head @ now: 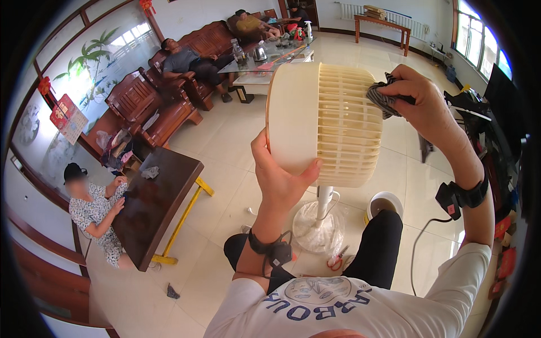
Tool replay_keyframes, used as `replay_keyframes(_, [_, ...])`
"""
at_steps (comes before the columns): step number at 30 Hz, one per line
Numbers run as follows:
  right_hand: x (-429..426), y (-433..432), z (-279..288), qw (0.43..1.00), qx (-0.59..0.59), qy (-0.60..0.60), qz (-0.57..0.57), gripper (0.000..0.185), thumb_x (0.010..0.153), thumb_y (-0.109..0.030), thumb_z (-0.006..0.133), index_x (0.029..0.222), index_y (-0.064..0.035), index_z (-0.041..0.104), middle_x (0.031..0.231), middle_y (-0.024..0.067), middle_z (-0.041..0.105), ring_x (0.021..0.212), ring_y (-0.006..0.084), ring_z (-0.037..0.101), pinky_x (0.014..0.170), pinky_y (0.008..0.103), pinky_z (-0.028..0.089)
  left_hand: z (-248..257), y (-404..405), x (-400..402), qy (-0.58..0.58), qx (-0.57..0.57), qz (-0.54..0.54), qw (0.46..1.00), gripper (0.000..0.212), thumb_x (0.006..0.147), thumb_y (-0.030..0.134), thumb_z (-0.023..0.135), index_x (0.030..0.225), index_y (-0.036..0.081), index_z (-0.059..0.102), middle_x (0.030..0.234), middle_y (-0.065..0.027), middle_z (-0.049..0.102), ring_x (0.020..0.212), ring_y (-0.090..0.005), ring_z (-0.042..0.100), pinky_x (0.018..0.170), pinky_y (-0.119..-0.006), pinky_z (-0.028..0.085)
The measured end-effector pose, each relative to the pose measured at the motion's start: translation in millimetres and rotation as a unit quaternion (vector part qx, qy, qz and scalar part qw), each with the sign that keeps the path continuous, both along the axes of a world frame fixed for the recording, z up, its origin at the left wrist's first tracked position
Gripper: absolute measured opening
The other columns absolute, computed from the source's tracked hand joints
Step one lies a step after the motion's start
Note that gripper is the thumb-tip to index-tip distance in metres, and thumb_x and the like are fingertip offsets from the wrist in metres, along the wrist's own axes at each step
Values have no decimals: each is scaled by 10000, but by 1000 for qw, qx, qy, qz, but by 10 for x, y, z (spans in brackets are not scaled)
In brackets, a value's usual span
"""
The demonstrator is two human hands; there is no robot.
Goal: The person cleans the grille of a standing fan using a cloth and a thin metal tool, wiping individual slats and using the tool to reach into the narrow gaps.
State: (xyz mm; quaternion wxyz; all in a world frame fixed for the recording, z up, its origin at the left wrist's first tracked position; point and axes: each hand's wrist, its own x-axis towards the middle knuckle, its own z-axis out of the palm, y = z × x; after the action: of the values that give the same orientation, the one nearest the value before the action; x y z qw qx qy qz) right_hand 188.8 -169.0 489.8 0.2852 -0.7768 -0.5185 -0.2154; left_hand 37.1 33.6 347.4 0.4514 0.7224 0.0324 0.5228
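Before me stands a cream plastic pedestal fan, its round head (296, 114) turned sideways with the slatted rear grille (346, 126) to the right. My left hand (281, 177) grips the lower part of the housing, thumb reaching the edge of the grille. Pinched in my right hand (416, 95) is a dark striped cloth (382, 98), pressed against the upper outer face of the grille. A white pole (324, 200) runs down to the fan base (317, 230), which is wrapped in clear plastic.
A bucket of murky liquid (382, 203) stands by my right knee. Red-handled scissors (336, 263) lie near the base. At left, a person (99, 211) sits at a dark wooden table (165, 203) bearing a grey cloth (150, 172). Other people sit on wooden sofas beyond a glass coffee table (258, 63).
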Motion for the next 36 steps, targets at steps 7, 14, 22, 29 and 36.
replay_keyframes(7, [-163,418,23,994,5,-112,3,179,802,-75,597,927,-100,723,935,67,608,849,307,613,736,403,495,0,-167,96,-1,47,46,998,870,616,123,826,1301,9,302,1227,-165,474,1102,-254,529,931,-390,461])
replay_keyframes(14, [-145,1,145,997,-61,-16,-34,192,808,-10,608,967,-41,711,867,109,602,805,273,618,723,352,490,-13,-110,19,0,34,48,998,878,597,141,839,1289,10,313,1213,-177,486,1078,-281,548,901,-406,476])
replay_keyframes(22, [71,-75,222,995,-61,51,65,171,803,-12,628,955,50,677,826,110,627,699,182,601,685,286,493,-29,-109,5,-2,39,40,998,882,603,139,833,1297,7,305,1227,-171,477,1101,-272,531,922,-403,463])
replay_keyframes(29, [-58,473,291,994,-81,22,62,196,807,-78,627,965,29,674,817,154,657,723,232,621,705,328,502,-18,-170,35,14,43,35,998,892,612,131,822,1314,5,285,1254,-168,450,1134,-247,497,956,-397,444])
replay_keyframes(36, [192,81,320,990,-138,33,16,192,786,-63,624,932,42,692,730,106,643,599,139,593,561,274,488,-37,-133,32,17,47,30,998,901,601,105,829,1316,5,290,1256,-170,448,1132,-254,502,956,-392,442])
